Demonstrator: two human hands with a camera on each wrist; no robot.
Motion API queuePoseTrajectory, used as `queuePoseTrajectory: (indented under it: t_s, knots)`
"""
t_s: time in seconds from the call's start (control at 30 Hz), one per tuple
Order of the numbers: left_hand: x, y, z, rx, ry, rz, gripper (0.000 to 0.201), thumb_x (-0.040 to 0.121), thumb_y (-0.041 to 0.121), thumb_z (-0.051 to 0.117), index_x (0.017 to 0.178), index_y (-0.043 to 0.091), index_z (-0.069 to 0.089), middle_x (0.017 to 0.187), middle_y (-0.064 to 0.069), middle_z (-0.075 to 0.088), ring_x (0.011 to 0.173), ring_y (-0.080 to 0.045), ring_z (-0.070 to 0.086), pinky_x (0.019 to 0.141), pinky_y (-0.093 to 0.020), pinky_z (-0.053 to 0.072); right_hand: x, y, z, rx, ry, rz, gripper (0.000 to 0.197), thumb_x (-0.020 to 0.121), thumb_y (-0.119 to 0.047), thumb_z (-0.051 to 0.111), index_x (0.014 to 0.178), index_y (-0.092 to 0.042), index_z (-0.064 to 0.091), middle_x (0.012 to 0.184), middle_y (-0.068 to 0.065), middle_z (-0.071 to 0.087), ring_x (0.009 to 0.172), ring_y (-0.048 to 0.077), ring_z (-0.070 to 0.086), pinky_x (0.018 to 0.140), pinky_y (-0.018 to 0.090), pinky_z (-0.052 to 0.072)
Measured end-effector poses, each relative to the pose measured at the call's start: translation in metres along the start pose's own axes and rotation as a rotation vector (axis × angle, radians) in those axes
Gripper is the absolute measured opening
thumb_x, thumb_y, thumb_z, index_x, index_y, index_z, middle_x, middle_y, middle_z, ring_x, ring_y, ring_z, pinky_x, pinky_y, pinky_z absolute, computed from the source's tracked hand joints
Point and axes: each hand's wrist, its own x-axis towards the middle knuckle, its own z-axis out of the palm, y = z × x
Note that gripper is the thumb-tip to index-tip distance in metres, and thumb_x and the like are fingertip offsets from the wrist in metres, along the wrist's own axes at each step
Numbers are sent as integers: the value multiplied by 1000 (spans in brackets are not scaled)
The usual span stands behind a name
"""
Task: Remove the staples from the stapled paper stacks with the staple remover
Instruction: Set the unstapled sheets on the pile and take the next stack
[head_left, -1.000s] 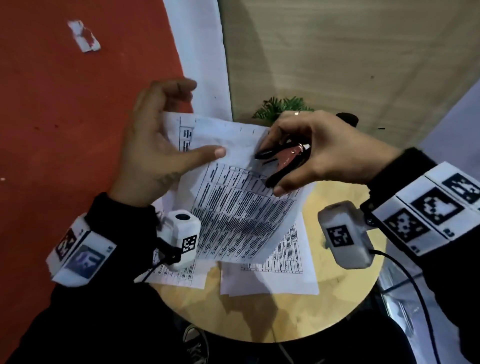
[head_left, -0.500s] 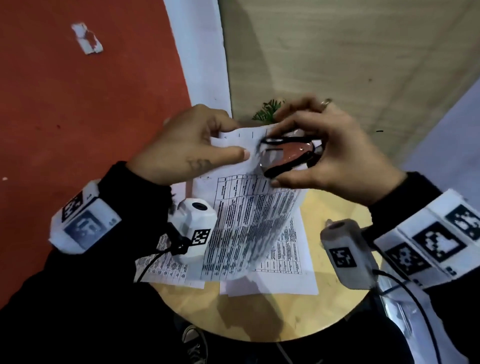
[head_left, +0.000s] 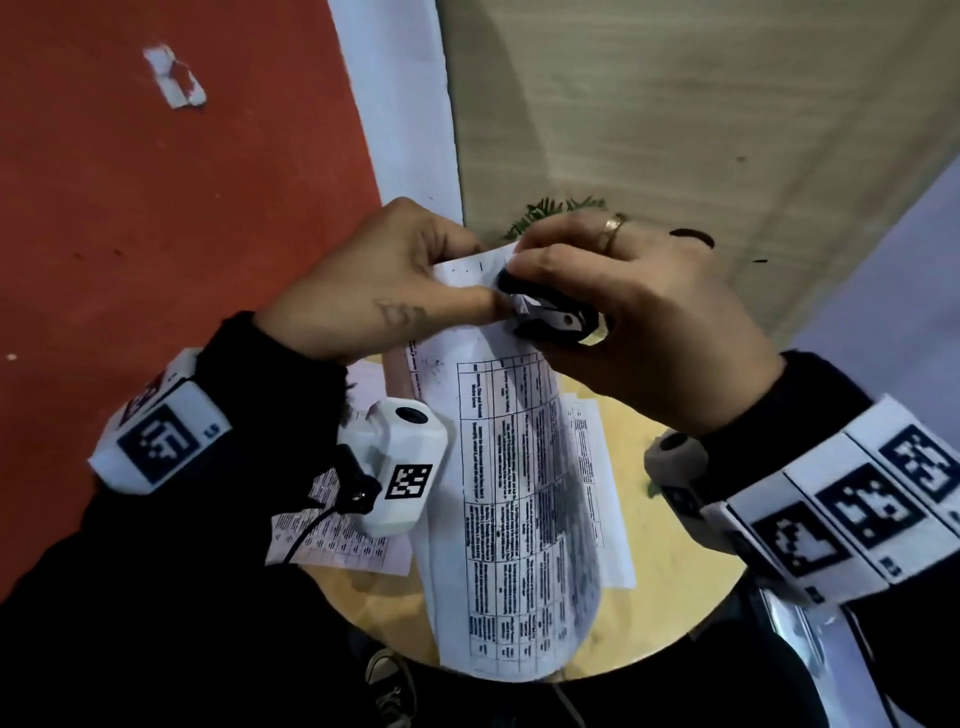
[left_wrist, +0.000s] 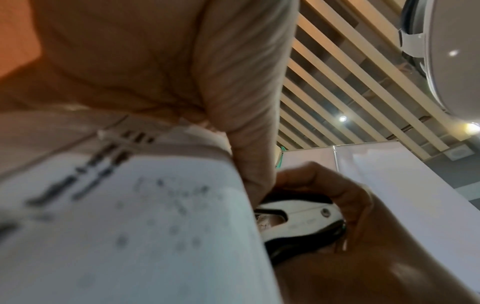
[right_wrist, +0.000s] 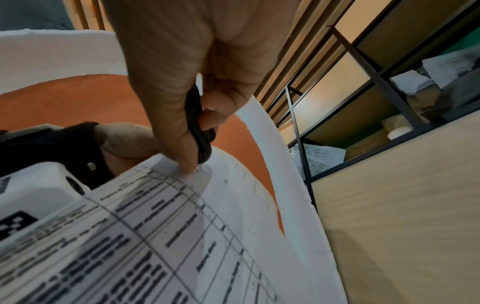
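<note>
A stapled paper stack (head_left: 511, 499) printed with tables hangs in the air above the round wooden table (head_left: 670, 597). My left hand (head_left: 395, 291) pinches its top corner between thumb and fingers. My right hand (head_left: 613, 306) grips the black and metal staple remover (head_left: 550, 317), whose jaws sit on the paper's top edge right beside my left thumb. From the left wrist, the staple remover (left_wrist: 298, 222) shows against the blurred paper stack (left_wrist: 130, 226). The right wrist view has the staple remover (right_wrist: 198, 127) squeezed between thumb and fingers over the paper stack (right_wrist: 182, 236). The staple itself is hidden.
More printed sheets (head_left: 337, 540) lie flat on the table under the hanging stack. A small green plant (head_left: 545, 210) stands behind my hands. The floor is red on the left (head_left: 156, 208), and a shoe (head_left: 389, 680) shows below the table edge.
Both hands have come closer together and risen. My left hand went from flat fingers on the sheet to pinching its top corner, and the remover's jaws have closed in on that corner.
</note>
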Motion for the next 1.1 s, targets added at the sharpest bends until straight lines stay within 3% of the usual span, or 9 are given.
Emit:
queuePoseTrajectory:
  t_s: [0.07, 0.2, 0.37, 0.73, 0.93, 1.03, 1.1]
  knots:
    - [0, 1, 1, 1, -19, 8, 32, 78, -1, 71, 57, 22, 62, 44, 17, 46, 45, 10, 41, 44, -6, 30, 0, -1, 0, -16, -5, -15, 23, 72, -7, 72, 94, -2, 69, 101, 15, 68, 79, 34, 67, 59, 42, 54]
    - [-1, 6, 1, -62, -86, 8, 35, 79, -10, 66, 66, 23, 63, 50, 25, 58, 52, 15, 50, 50, -2, 35, 1, -1, -2, -32, -12, -34, 20, 72, -5, 72, 92, -2, 70, 98, 13, 69, 76, 33, 67, 57, 40, 54]
    - [-2, 7, -1, -85, -116, -32, 23, 77, -9, 67, 70, 12, 65, 55, 18, 63, 56, 9, 54, 52, -6, 40, 1, -3, 1, -72, -20, -64, 16, 75, -5, 70, 90, -2, 69, 97, 14, 69, 72, 33, 66, 50, 38, 52]
    - [-4, 5, 1, -96, -110, -60, 28, 77, -8, 68, 65, 16, 62, 47, 17, 58, 47, 9, 49, 47, -4, 34, -2, -2, 4, -40, 20, -51, 17, 73, -8, 71, 86, 1, 69, 89, 17, 69, 68, 36, 67, 50, 40, 53]
    - [-3, 4, 0, -111, -112, -68, 18, 73, 0, 70, 65, 15, 64, 48, 15, 58, 48, 7, 49, 48, -5, 35, -1, -5, 3, -57, 14, -29, 14, 71, -11, 68, 80, 0, 69, 81, 16, 68, 64, 35, 65, 48, 38, 51]
    - [-2, 3, 0, -119, -113, -64, 4, 69, 12, 72, 70, 13, 69, 61, 6, 63, 57, 0, 53, 52, -9, 41, 0, -6, 1, -62, -7, -17, 14, 69, -13, 68, 78, -3, 70, 79, 14, 68, 62, 34, 65, 48, 34, 50]
    - [-2, 3, 0, -118, -112, -60, 8, 65, 20, 71, 71, 15, 69, 63, 7, 65, 59, 1, 54, 54, -8, 41, 0, -6, 0, -50, -8, -6, 16, 68, -15, 68, 80, -4, 70, 80, 12, 69, 63, 33, 66, 49, 34, 50]
